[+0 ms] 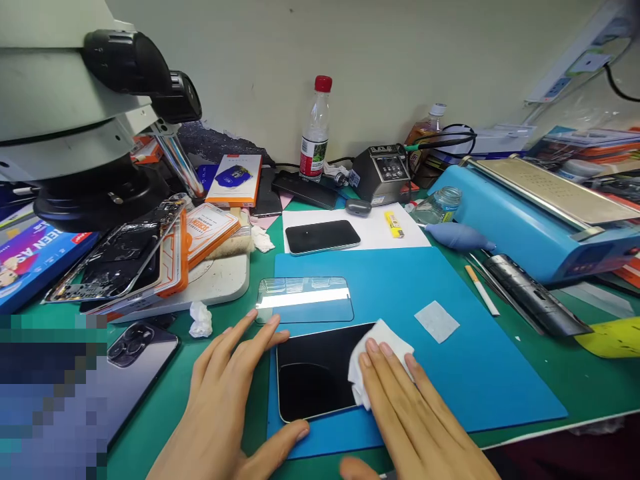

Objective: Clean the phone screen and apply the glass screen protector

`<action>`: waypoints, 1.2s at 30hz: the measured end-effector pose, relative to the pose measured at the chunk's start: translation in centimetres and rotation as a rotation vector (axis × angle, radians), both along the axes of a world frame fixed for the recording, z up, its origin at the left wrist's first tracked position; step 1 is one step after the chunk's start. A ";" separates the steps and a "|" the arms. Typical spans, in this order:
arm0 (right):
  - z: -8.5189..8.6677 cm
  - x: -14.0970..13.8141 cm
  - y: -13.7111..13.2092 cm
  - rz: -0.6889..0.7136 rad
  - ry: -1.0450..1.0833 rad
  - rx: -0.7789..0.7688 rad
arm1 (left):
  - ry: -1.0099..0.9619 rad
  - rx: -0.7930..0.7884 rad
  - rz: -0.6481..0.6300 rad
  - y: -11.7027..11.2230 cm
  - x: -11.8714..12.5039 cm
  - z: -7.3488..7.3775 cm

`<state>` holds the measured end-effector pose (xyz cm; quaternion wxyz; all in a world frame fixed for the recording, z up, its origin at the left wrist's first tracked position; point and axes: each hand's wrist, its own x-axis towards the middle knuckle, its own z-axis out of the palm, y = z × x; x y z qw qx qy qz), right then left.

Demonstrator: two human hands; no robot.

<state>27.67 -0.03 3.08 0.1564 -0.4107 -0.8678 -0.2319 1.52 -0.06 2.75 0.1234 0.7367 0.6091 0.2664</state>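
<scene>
A smartphone (315, 373) with a dark, glossy screen lies on the blue mat (480, 380). My left hand (230, 380) braces its left end, thumb at the near edge and forefinger by the far corner, the other fingers spread. Under the flat fingers of my right hand (410, 407), a crumpled white wipe (385, 340) is pressed onto the right end of the screen. Just beyond the phone rests a clear, black-rimmed glass screen protector (305, 310), close to my left fingertips. A small white square pad (437, 322) lies to the right.
Another phone (323, 237) lies on white paper behind the mat. A microscope (90, 113) looms at left above boxes and phone parts. A purple phone (135, 373) is at near left. On the right are a blue machine (540, 227), a blower bulb (460, 235) and a cigarette (481, 290).
</scene>
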 end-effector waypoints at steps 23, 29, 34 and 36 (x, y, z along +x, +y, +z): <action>-0.3 -4.0 1.0 -0.007 0.176 -0.032 | 0.026 0.069 -0.056 0.1 -0.2 -0.7; -2.6 -10.7 1.6 0.107 0.510 0.060 | 0.167 0.174 -0.115 1.1 -1.0 -1.9; -2.8 -10.7 1.5 0.120 0.576 -0.004 | 0.194 0.183 -0.061 1.2 -1.2 -2.3; -2.8 -10.0 1.0 0.101 0.529 0.038 | 0.173 0.165 -0.082 0.9 -1.0 -1.9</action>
